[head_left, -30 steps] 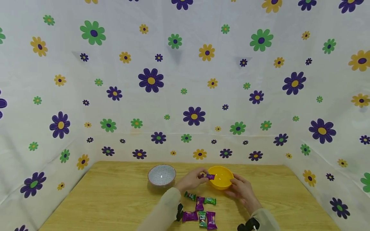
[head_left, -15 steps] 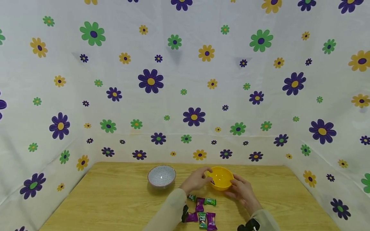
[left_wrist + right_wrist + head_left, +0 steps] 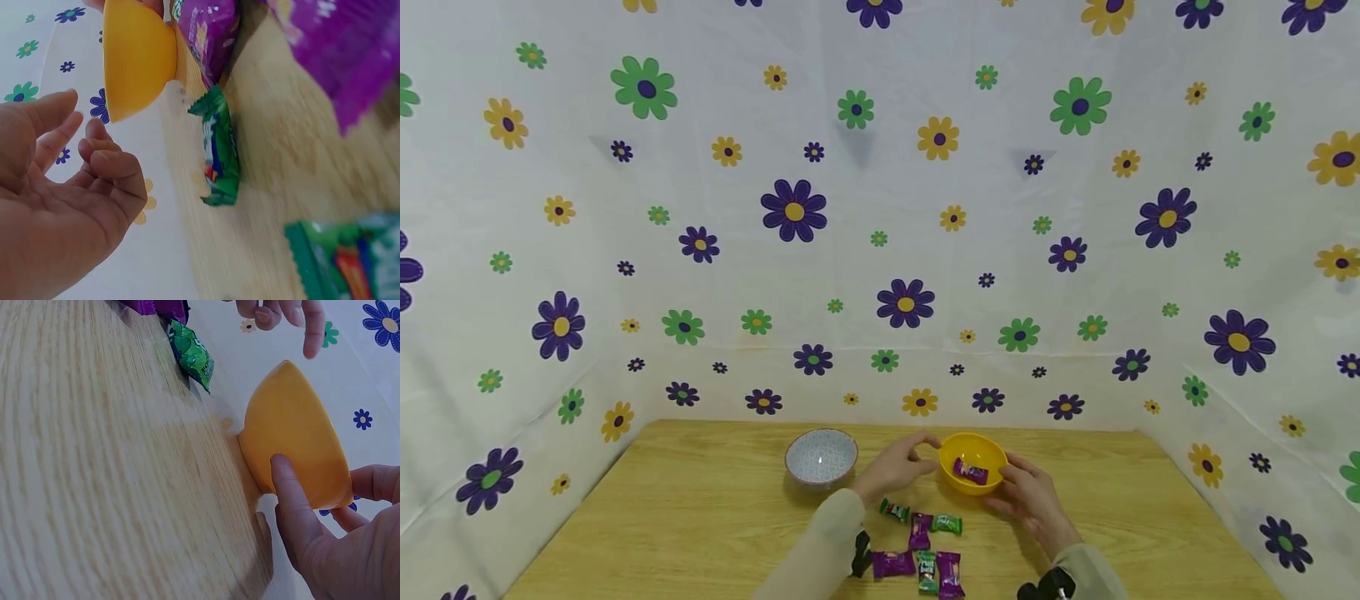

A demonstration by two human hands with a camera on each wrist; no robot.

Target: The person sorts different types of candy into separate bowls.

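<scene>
A purple-wrapped candy (image 3: 970, 472) lies inside the yellow bowl (image 3: 992, 454). My left hand (image 3: 893, 469) hovers just left of that bowl, its fingers loosely bent with nothing between them; the left wrist view shows the bare palm (image 3: 69, 212). On the bowl's right side, my right hand (image 3: 1033, 506) holds it, the thumb (image 3: 290, 487) against the outer wall and other fingers at the rim. Nearer to me several wrapped candies lie on the table, among them a dark green one (image 3: 894, 510), a bright green one (image 3: 947, 523) and a purple one (image 3: 920, 531).
A grey patterned bowl (image 3: 821, 457) with a reddish rim stands left of my left hand. Close to the front lie more candies, such as a purple one (image 3: 893, 564) and a green one (image 3: 927, 572). A flowered cloth (image 3: 880, 267) surrounds the wooden table (image 3: 700, 517).
My left hand brought the purple candy over the yellow bowl, let it go inside, and drew back left. The right hand has stayed on the bowl.
</scene>
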